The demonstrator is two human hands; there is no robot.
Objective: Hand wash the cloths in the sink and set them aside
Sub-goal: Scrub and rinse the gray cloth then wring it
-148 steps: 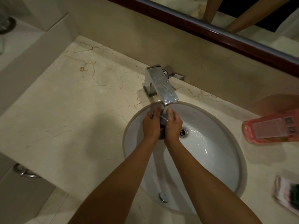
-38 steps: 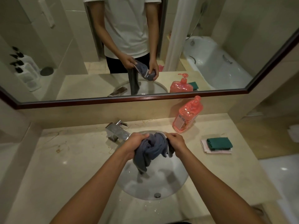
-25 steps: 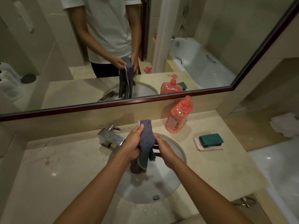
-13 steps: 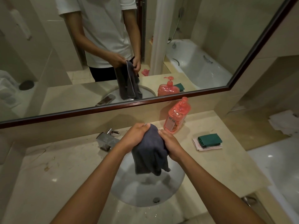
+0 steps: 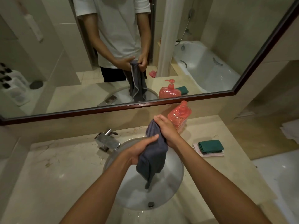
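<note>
Grey cloth (image 5: pixel 152 157) hangs over sink (image 5: pixel 176 180), centre frame, so drips fall in; left hand (image 5: pixel 140 149) and right hand (image 5: pixel 166 128) both grip it, fingers curled.

A cream marble vanity counter (image 5: pixel 53 172) with brown veining runs along a beige tiled wall (image 5: pixel 69 126). Above it hangs a wide mirror in a dark wooden frame (image 5: pixel 100 109), reflecting a white bathtub (image 5: pixel 208 68) and a pale shower curtain (image 5: pixel 166 36). Light is dim and warm.
</note>
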